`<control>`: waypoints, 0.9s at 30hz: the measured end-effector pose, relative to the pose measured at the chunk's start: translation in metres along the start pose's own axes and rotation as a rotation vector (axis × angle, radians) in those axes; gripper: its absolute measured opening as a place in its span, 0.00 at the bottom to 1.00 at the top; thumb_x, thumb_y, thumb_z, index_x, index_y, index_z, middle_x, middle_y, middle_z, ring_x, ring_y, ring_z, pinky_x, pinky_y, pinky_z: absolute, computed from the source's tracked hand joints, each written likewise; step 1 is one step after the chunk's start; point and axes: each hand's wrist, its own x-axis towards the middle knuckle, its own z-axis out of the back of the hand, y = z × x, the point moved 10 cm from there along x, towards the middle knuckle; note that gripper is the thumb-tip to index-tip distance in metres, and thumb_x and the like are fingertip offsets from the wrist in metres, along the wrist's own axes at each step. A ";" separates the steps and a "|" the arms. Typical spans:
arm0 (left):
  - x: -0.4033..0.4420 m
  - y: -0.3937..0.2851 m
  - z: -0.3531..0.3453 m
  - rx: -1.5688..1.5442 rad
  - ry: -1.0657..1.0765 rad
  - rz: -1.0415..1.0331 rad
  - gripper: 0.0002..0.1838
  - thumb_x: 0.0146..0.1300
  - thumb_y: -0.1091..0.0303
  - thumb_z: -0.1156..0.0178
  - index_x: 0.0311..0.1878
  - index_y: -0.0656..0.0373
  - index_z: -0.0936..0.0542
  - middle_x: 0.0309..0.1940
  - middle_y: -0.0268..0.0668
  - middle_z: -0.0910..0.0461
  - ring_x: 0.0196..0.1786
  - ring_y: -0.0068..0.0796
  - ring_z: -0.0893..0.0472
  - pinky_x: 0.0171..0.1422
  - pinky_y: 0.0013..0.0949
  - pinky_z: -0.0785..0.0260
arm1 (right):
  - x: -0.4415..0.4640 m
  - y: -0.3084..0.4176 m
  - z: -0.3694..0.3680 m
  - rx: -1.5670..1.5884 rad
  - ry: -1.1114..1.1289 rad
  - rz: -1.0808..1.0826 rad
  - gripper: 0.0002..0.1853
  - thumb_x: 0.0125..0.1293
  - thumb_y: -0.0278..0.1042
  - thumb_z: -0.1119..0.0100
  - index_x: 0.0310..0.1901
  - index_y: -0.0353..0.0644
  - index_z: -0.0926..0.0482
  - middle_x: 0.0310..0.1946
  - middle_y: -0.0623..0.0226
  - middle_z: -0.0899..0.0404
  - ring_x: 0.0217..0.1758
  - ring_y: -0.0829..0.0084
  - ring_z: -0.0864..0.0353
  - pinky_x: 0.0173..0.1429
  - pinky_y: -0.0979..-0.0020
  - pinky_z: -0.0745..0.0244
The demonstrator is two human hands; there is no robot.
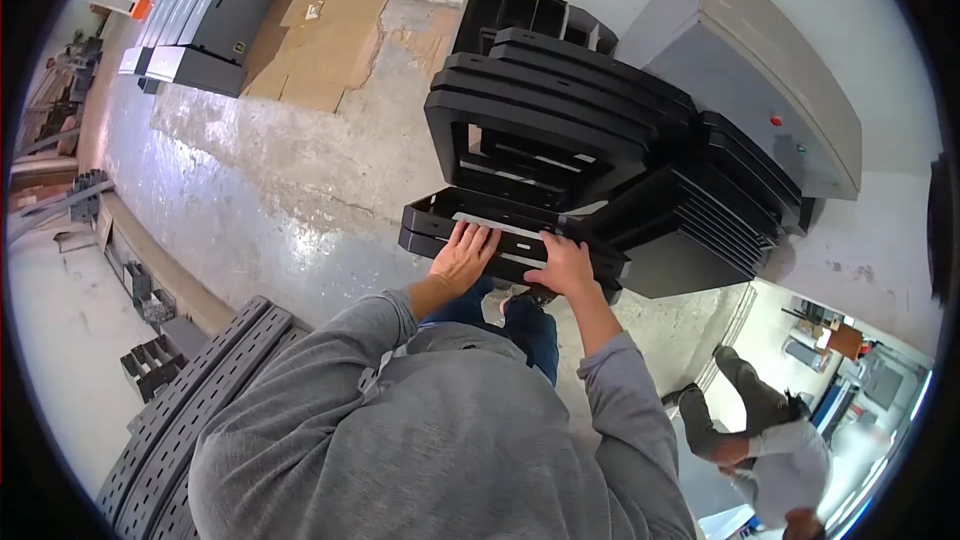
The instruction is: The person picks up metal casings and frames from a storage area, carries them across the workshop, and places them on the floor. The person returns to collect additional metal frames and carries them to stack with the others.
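In front of my legs stands a black metal frame [418,232], with a pale strip along its inner side. My left hand [465,255] has its fingers laid together over the near edge of this frame, left of its middle. Farther right, my right hand [565,265] grips the same edge, its thumb pointing left and its fingers partly hidden. Just beyond it, several black frames with rectangular openings [540,125] lean in a stack. Black slatted panels [690,225] stand close to my right hand.
A grey cabinet [750,60] rises behind the stack. Cardboard [325,50] lies on the floor near grey boxes [215,20]. Perforated grey metal lengths [190,410] are at my lower left. Another person [775,460] is bent over at the lower right.
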 end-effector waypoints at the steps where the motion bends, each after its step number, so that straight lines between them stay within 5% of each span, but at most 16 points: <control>1: -0.005 0.000 0.005 0.002 -0.049 0.000 0.31 0.61 0.62 0.49 0.68 0.62 0.36 0.60 0.47 0.32 0.66 0.45 0.34 0.74 0.52 0.49 | 0.008 -0.002 -0.006 0.027 -0.013 0.030 0.42 0.38 0.56 0.25 0.57 0.45 0.25 0.48 0.56 0.18 0.55 0.56 0.21 0.63 0.54 0.32; 5: -0.021 0.005 -0.016 -0.070 0.061 0.088 0.31 0.57 0.66 0.47 0.66 0.61 0.35 0.57 0.47 0.31 0.64 0.46 0.34 0.74 0.56 0.54 | 0.018 0.004 -0.043 0.125 0.402 0.054 0.31 0.39 0.55 0.27 0.45 0.45 0.17 0.39 0.55 0.16 0.47 0.56 0.17 0.52 0.64 0.24; 8: -0.036 -0.003 -0.033 -0.094 0.225 0.067 0.32 0.56 0.65 0.45 0.66 0.60 0.35 0.51 0.44 0.30 0.59 0.44 0.31 0.73 0.57 0.53 | 0.022 0.012 -0.076 0.063 0.608 0.119 0.32 0.39 0.56 0.27 0.47 0.45 0.17 0.42 0.55 0.16 0.48 0.57 0.17 0.54 0.63 0.24; 12: -0.043 -0.008 -0.027 -0.063 0.214 0.054 0.35 0.49 0.64 0.38 0.63 0.59 0.33 0.46 0.42 0.29 0.54 0.41 0.30 0.69 0.53 0.48 | 0.025 0.028 -0.108 0.317 0.563 0.136 0.35 0.40 0.58 0.26 0.47 0.40 0.17 0.44 0.58 0.16 0.46 0.60 0.17 0.52 0.62 0.24; 18: -0.043 -0.010 -0.031 -0.055 0.309 0.024 0.33 0.50 0.64 0.38 0.62 0.58 0.32 0.47 0.41 0.28 0.53 0.39 0.29 0.62 0.50 0.43 | 0.004 0.031 -0.111 0.213 0.852 -0.057 0.36 0.40 0.57 0.26 0.46 0.37 0.17 0.41 0.60 0.16 0.45 0.62 0.17 0.51 0.65 0.25; 25: -0.027 -0.003 -0.011 -0.064 0.157 0.006 0.30 0.50 0.65 0.39 0.59 0.58 0.31 0.46 0.40 0.28 0.53 0.38 0.29 0.60 0.49 0.42 | 0.015 0.025 -0.096 0.144 0.812 -0.025 0.35 0.43 0.59 0.29 0.47 0.37 0.18 0.46 0.62 0.17 0.47 0.64 0.18 0.53 0.69 0.27; 27: -0.025 -0.005 -0.014 -0.060 0.196 -0.011 0.30 0.51 0.65 0.40 0.60 0.58 0.31 0.47 0.40 0.28 0.53 0.38 0.29 0.60 0.49 0.42 | 0.002 0.028 -0.080 0.356 0.829 -0.120 0.37 0.42 0.61 0.29 0.49 0.39 0.18 0.49 0.60 0.18 0.49 0.64 0.19 0.55 0.69 0.27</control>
